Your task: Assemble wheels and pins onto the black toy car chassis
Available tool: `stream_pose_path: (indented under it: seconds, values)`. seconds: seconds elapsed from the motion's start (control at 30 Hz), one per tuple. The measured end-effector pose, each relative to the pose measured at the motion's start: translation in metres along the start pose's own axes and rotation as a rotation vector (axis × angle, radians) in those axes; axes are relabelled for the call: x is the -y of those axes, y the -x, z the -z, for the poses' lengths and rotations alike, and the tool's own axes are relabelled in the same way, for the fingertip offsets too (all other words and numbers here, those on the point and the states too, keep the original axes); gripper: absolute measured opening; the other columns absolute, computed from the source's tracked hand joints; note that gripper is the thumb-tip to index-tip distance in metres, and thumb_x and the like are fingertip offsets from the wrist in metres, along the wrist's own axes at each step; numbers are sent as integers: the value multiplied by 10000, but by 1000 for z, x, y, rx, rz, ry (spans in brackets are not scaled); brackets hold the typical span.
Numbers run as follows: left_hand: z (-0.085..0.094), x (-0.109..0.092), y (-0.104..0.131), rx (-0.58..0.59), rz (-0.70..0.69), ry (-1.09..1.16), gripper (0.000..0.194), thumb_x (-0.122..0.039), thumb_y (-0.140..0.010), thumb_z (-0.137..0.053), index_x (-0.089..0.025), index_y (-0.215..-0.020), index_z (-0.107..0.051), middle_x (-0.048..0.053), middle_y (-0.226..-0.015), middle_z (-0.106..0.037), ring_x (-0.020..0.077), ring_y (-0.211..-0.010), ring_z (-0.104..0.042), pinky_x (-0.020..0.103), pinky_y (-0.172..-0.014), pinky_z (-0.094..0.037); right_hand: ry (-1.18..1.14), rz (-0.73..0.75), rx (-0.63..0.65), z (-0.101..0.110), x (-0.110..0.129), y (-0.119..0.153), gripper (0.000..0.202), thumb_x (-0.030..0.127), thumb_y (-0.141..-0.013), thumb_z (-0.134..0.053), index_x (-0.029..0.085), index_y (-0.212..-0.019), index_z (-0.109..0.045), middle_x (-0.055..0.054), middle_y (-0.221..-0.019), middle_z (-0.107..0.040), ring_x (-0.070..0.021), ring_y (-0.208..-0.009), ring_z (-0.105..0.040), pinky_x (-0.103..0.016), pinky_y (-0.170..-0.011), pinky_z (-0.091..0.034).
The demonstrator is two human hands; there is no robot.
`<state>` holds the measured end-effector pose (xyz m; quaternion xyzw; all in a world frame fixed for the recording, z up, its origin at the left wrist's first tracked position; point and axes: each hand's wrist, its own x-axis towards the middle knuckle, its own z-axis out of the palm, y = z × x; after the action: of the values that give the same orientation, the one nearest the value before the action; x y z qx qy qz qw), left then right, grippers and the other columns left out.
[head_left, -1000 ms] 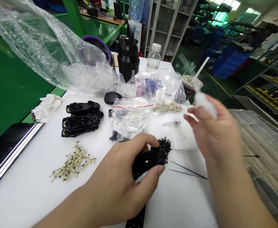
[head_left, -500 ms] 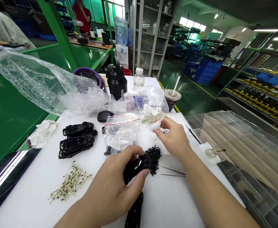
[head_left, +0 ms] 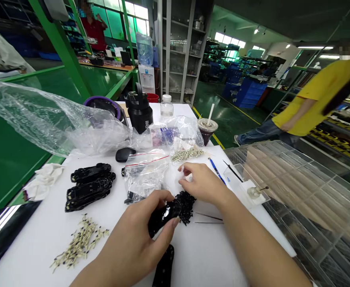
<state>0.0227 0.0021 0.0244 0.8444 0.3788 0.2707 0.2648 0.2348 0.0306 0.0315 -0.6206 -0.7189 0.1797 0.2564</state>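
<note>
Between thumb and fingers, my left hand point(head_left: 141, 231) grips a glossy black part point(head_left: 163, 215) beside a heap of small black pieces point(head_left: 186, 205). My right hand point(head_left: 203, 181) is pinched around a bit of thin whitish plastic point(head_left: 177, 175), just above that heap. Behind it lies a pile of pale small pieces point(head_left: 187, 154). Tweezers point(head_left: 209, 218) rest right of the black heap. Another black part point(head_left: 164, 267) lies below my left hand. More black parts point(head_left: 89, 191) and a pile of cream, dark-tipped pieces point(head_left: 80, 243) are at the left.
A clear zip bag point(head_left: 145, 175), a black mouse point(head_left: 125, 154), a black flask point(head_left: 139, 111), a drink cup point(head_left: 207, 128) and a blue pen point(head_left: 217, 170) are on the white table point(head_left: 207, 259). Clear compartment trays point(head_left: 312, 191) stand right. A person in yellow point(head_left: 321, 99) is beyond.
My right hand has drawn back toward me from the pale pile, exposing the blue pen. My left hand still grips the black part. A person in yellow has appeared at the right.
</note>
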Motion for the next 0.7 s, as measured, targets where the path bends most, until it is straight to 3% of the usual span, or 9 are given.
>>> stream_pose_path:
  seconds: [0.07,0.1,0.2,0.23,0.3,0.37,0.47,0.6,0.7]
  values:
    - [0,-2,1,-17,36,-2,213,-353,-934,-532,-267,-1125,-497,7,-921,-665,186,-771,-641,323,-699,-506,24,-11,-63,22,0,18,397,298,-858,-659,191,-1240,-647,-80,-1279,-664,-271,-1187,-605,-392,-997,-460]
    - [0,-2,1,-30,56,-1,204,-361,-940,-519,-263,-1119,-504,9,-920,-665,188,-778,-642,329,-706,-500,40,-27,-127,36,-3,32,417,338,-877,-649,202,-1271,-632,-77,-1306,-649,-270,-1211,-590,-398,-1001,-458]
    - [1,-1,1,-31,71,1,209,-378,-944,-509,-256,-1114,-514,18,-932,-670,195,-796,-648,339,-718,-494,151,-118,-424,79,-24,79,205,358,-900,-613,291,-1065,-712,-10,-1011,-709,-206,-887,-662,-323,-733,-502]
    - [1,0,1,-23,63,1,213,-373,-942,-515,-254,-1119,-514,22,-941,-673,195,-800,-649,339,-722,-496,213,-142,-475,91,-36,95,212,386,-884,-626,292,-1054,-712,-9,-949,-694,-201,-826,-648,-321,-699,-495]
    - [1,1,2,-8,37,2,231,-362,-933,-535,-247,-1132,-516,31,-953,-678,194,-804,-646,334,-724,-501,329,-246,-455,106,-60,120,326,480,-843,-646,274,-1090,-705,-15,-811,-631,-198,-697,-596,-318,-589,-458]
    - [0,1,2,-14,40,5,240,-364,-930,-540,-238,-1135,-526,41,-959,-678,197,-819,-637,333,-727,-496,332,-403,-369,109,-81,135,521,577,-825,-650,240,-1221,-647,-15,-772,-599,-205,-662,-588,-331,-579,-465]
    - [-1,-3,2,-20,78,29,225,-371,-935,-520,-233,-1112,-541,37,-931,-665,196,-810,-614,334,-725,-471,132,-541,-280,99,-98,140,540,604,-863,-610,213,-1234,-639,-26,-797,-639,-217,-706,-628,-342,-645,-504]
    - [1,-9,1,-25,74,53,207,-364,-930,-512,-232,-1085,-549,16,-860,-635,181,-748,-587,320,-686,-438,40,-593,-449,87,-98,130,402,560,-845,-650,218,-1030,-751,-67,-965,-733,-264,-886,-676,-343,-731,-511]
    - [4,-10,0,-43,78,40,196,-356,-927,-515,-227,-1070,-553,11,-830,-624,175,-716,-570,317,-672,-426,51,-594,-490,88,-96,125,342,537,-813,-672,221,-912,-760,-56,-895,-737,-268,-833,-675,-349,-679,-491]
